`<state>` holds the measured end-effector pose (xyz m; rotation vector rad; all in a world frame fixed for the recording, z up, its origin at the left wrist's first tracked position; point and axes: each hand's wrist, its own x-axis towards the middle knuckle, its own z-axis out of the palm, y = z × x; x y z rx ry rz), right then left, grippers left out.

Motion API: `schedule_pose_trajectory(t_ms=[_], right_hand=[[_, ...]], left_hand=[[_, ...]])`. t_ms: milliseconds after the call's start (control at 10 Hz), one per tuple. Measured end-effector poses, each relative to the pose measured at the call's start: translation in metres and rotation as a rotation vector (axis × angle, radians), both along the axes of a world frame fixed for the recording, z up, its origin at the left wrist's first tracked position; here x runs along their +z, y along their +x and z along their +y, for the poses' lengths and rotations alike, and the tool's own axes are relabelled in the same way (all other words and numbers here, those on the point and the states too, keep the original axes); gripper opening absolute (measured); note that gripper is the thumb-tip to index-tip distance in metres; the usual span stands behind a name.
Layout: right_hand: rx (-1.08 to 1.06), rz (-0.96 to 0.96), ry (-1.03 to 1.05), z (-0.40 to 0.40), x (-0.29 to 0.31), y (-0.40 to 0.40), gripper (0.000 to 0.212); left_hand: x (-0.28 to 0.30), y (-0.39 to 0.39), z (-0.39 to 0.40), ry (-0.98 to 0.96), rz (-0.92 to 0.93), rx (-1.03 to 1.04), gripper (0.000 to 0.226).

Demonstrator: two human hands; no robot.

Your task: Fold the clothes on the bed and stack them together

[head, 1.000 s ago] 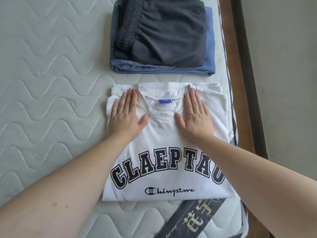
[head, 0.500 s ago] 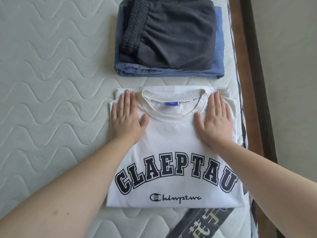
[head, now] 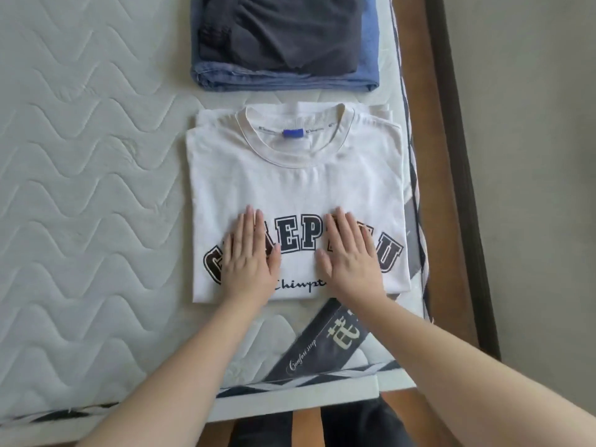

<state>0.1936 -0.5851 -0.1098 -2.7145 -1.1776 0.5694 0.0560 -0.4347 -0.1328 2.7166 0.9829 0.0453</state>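
Observation:
A folded white T-shirt (head: 296, 185) with dark block letters lies flat on the quilted mattress (head: 84, 175), collar pointing away from me. My left hand (head: 250, 256) rests flat on the lettering at the shirt's lower left, fingers straight. Beside it, my right hand (head: 350, 256) presses flat on the lower right of the print. Beyond the shirt sits a stack of folded clothes: dark grey shorts (head: 283, 27) on top of a blue garment (head: 283, 80).
The mattress's right edge (head: 416, 201) runs along a brown wooden bed frame (head: 448, 221), with a grey floor beyond. A dark label strip (head: 322, 343) crosses the near corner of the mattress. The mattress's near edge is close to my body.
Both hands slid from beside the collar down to the lettering near the shirt's bottom edge. The view tilted down, so the stack sits higher in frame.

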Motion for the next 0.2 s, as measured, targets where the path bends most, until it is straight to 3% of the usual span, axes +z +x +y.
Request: schedule_pose_trajectory(t_ms=[200], right_hand=[[-0.087, 0.000, -0.074, -0.061, -0.002, -0.020, 0.067]], left_hand=[[-0.003, -0.055, -0.017, -0.011, 0.131, 0.109, 0.069]])
